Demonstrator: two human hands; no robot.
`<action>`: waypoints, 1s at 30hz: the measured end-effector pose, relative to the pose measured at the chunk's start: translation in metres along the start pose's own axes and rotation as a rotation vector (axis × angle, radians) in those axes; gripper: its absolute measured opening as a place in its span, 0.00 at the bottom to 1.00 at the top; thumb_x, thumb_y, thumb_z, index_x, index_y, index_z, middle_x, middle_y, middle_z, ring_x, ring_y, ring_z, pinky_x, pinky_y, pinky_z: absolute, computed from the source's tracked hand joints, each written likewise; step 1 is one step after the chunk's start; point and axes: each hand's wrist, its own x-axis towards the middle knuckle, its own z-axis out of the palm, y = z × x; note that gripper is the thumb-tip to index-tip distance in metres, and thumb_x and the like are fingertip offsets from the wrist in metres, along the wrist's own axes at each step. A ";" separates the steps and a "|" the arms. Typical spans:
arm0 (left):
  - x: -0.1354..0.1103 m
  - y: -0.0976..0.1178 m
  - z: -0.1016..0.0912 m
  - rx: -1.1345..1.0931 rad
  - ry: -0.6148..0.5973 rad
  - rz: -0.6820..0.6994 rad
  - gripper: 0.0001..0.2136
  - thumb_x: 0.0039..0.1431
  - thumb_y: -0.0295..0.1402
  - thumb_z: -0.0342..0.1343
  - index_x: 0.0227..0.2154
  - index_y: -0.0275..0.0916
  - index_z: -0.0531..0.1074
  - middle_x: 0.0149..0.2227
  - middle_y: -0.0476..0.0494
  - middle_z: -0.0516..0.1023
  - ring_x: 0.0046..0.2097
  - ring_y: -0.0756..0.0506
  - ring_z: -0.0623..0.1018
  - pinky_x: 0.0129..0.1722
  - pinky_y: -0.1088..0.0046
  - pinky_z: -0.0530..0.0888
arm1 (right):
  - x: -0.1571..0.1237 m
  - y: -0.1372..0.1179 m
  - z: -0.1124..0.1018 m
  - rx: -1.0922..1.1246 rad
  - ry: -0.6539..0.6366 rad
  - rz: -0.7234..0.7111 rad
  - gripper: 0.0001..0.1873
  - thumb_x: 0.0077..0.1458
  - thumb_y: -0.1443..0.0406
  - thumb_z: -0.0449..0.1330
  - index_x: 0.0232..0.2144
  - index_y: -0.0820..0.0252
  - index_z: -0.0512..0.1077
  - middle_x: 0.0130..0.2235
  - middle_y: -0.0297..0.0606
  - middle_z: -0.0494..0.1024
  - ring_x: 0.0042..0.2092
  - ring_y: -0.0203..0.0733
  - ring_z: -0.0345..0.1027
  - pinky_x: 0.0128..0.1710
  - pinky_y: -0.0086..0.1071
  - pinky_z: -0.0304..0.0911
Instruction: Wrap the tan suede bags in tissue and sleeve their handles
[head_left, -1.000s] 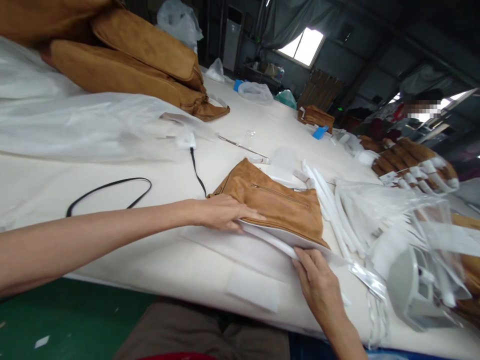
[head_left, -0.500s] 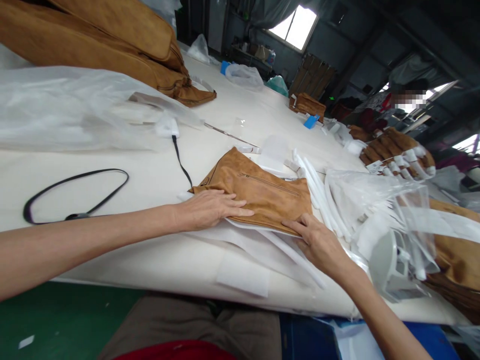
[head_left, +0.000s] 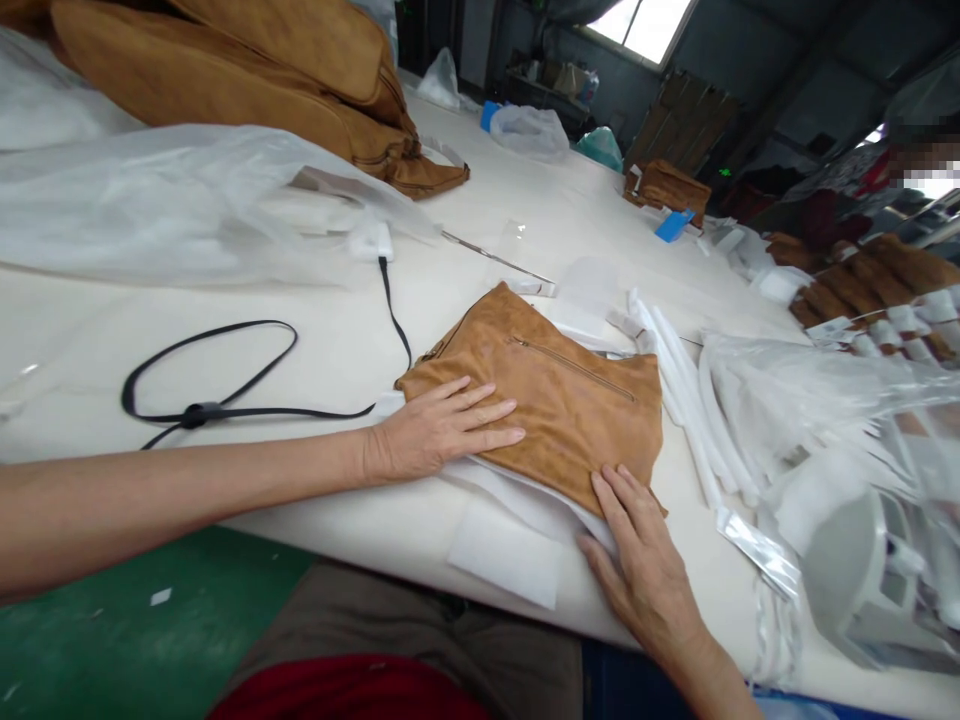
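Got both hands pressing down on a tan suede zip bag [head_left: 559, 410] mid-frame, left hand [head_left: 442, 430] flat on the front with fingers spread, right hand [head_left: 637, 565] at the bottom edge, fingers apart, white foam sheet [head_left: 504, 553] poking out underneath

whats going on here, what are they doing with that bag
A person stands at a long white-topped table, working with bare hands. Their left hand lies flat on a tan suede zippered bag. Their right hand rests at its lower edge, where a white sheet shows underneath. White foam tubes and clear plastic lie to the right, with more tan bags piled farther along.
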 end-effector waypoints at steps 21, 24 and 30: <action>0.012 -0.014 -0.008 -0.071 -0.079 -0.009 0.32 0.64 0.19 0.38 0.66 0.56 0.54 0.68 0.50 0.58 0.69 0.42 0.59 0.67 0.55 0.57 | -0.010 -0.005 -0.028 -0.296 0.344 -0.035 0.13 0.56 0.71 0.66 0.42 0.55 0.69 0.39 0.41 0.70 0.44 0.49 0.68 0.46 0.46 0.62; 0.012 -0.014 -0.009 -0.086 -0.074 -0.014 0.31 0.65 0.19 0.38 0.66 0.55 0.55 0.68 0.49 0.59 0.68 0.41 0.60 0.66 0.55 0.58 | -0.017 -0.011 -0.025 -0.457 0.258 0.005 0.09 0.59 0.67 0.64 0.43 0.55 0.71 0.36 0.39 0.73 0.39 0.46 0.68 0.42 0.43 0.55; 0.010 -0.010 -0.014 -0.081 -0.028 0.015 0.32 0.63 0.16 0.38 0.66 0.50 0.56 0.68 0.46 0.58 0.68 0.39 0.60 0.66 0.54 0.58 | -0.011 -0.013 -0.020 -0.522 0.197 0.065 0.05 0.64 0.65 0.59 0.42 0.55 0.72 0.35 0.39 0.77 0.36 0.45 0.67 0.40 0.43 0.51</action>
